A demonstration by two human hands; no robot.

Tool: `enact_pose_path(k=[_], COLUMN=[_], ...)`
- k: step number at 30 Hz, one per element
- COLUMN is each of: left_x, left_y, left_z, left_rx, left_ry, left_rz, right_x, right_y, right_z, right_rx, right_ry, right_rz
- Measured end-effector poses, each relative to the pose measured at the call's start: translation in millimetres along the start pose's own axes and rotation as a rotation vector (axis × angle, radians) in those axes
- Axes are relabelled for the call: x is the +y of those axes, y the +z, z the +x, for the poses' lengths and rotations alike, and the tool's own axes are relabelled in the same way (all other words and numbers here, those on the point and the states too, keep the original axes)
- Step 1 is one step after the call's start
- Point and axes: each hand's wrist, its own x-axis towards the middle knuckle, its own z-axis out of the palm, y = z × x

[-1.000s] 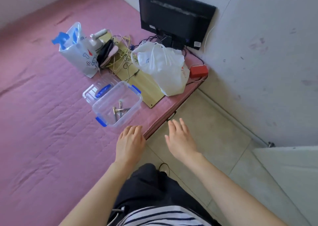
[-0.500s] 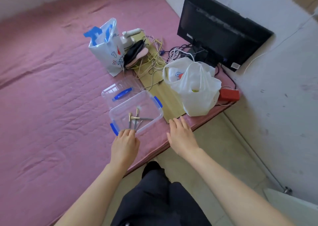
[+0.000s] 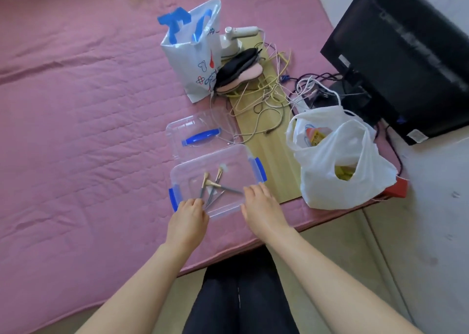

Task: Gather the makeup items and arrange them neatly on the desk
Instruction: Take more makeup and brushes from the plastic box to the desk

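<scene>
A clear plastic box [image 3: 237, 164] with blue latches sits near the edge of the pink mattress [image 3: 76, 130]. Several makeup brushes [image 3: 212, 183] lie loose inside it. Its clear lid [image 3: 195, 128], with a blue handle, lies flat just behind it. My left hand [image 3: 189, 218] is at the box's near left corner, fingers curled over the near rim close to the brush handles. My right hand [image 3: 262, 206] rests with straight fingers on the near right corner of the box.
A white plastic bag [image 3: 337, 171] stands right of the box on a wooden board [image 3: 274, 153]. Tangled cables [image 3: 269, 92], shoe insoles [image 3: 238, 75], a white gift bag [image 3: 193, 54] and a black monitor [image 3: 406, 54] lie behind. A red box [image 3: 398, 189] sits at the mattress corner.
Both hands have moved forward from the mattress edge to the near side of the box. The camera has come closer, looking more steeply down.
</scene>
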Motion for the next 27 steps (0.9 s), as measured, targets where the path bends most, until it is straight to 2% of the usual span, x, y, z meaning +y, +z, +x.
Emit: enact_pose_path(k=[9,17,22,27], left_x=[-18,-41,-44,-47], left_y=[57,120,147,155], left_z=[87,144,173,189], left_rx=[-0.034,-0.086,-0.068,-0.029], left_ry=[-0.214,-0.380,-0.383,-0.395], left_rz=[-0.191,-0.292,-0.347,-0.297], right_x=[16,17,20,19], right_y=[59,113,142,153], right_z=[113,192,218,229], right_rx=[-0.128,-0.239,-0.283,-0.226], right_ry=[-0.072,-0.077,-0.038,-0.064], right_rz=[-0.018,0.082,0.117,0.076])
